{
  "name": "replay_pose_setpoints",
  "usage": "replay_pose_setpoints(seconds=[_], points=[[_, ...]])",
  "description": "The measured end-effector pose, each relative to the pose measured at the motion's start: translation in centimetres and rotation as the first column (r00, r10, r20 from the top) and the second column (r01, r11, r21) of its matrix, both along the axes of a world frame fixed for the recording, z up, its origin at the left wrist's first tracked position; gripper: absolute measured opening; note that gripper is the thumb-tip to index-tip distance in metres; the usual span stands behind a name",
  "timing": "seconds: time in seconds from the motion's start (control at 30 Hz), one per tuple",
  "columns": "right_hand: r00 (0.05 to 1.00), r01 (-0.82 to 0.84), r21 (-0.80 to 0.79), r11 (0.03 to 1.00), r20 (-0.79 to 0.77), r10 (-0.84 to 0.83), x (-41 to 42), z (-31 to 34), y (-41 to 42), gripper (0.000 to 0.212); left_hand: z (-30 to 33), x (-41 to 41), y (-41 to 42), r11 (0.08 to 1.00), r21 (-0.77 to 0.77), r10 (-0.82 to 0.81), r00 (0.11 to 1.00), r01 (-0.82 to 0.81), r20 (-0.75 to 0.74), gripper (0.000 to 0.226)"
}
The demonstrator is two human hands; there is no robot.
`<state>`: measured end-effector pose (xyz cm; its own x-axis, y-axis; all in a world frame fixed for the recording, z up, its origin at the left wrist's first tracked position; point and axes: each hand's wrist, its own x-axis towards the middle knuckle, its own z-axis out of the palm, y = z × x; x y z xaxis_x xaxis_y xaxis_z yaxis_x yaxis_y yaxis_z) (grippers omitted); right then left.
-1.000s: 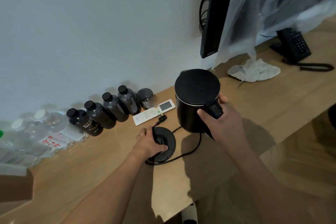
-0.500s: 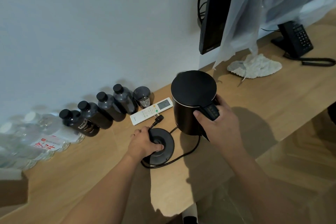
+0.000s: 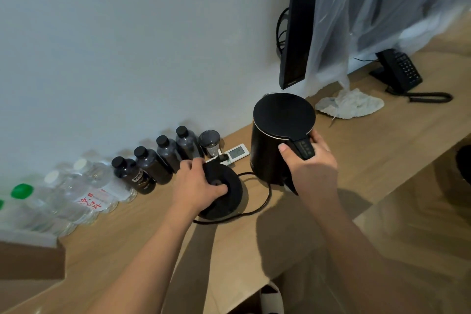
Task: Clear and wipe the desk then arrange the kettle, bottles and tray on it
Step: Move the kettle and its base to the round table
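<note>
A black electric kettle (image 3: 276, 135) hangs just above the wooden desk (image 3: 369, 150), and my right hand (image 3: 309, 168) grips its handle. My left hand (image 3: 197, 186) grips the round black kettle base (image 3: 228, 192), tilted up off the desk, its black cord (image 3: 265, 194) looping to the right and its plug (image 3: 220, 158) near the remote. Several dark bottles (image 3: 153, 166) stand in a row along the wall. Clear water bottles (image 3: 63, 199) crowd the far left.
A dark glass cup (image 3: 210, 141) and a white remote (image 3: 235, 153) sit behind the base. A crumpled white cloth (image 3: 350, 104) lies right of the kettle. A black phone (image 3: 400, 71) and a plastic-draped screen (image 3: 295, 20) stand at the back right. A brown box (image 3: 30, 260) sits at left.
My left hand has lifted and tilted the kettle base toward the bottles. The right hand keeps holding the kettle, which has shifted slightly right.
</note>
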<state>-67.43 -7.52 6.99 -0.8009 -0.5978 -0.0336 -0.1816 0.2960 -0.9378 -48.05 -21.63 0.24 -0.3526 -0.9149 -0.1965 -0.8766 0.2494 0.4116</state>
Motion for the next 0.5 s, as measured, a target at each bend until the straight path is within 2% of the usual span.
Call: replay_pose_setpoints(seconds=[0.17,0.23,0.37,0.5], points=[[0.992,0.129,-0.125,0.984,0.004,-0.13,2.3,1.8,3.5,0.045,3.5,-0.1,0.8,0.982,-0.173,-0.081,0.996,0.075,-0.025,0.089],[0.98,0.197,-0.153,0.968,0.008,-0.198,2.7,2.4,5.4,0.037,4.2,-0.8,1.5,0.976,-0.185,-0.124,0.991,0.114,-0.041,0.089],[0.934,0.352,-0.117,0.929,-0.014,-0.356,2.0,3.1,9.4,0.057,4.9,-4.0,4.1,0.952,-0.199,-0.251,0.964,0.231,-0.083,0.088],[0.871,0.483,-0.137,0.865,-0.026,-0.491,0.0,3.4,14.2,0.051,5.2,-8.3,7.6,0.908,-0.167,-0.404,0.908,0.384,-0.112,0.086]])
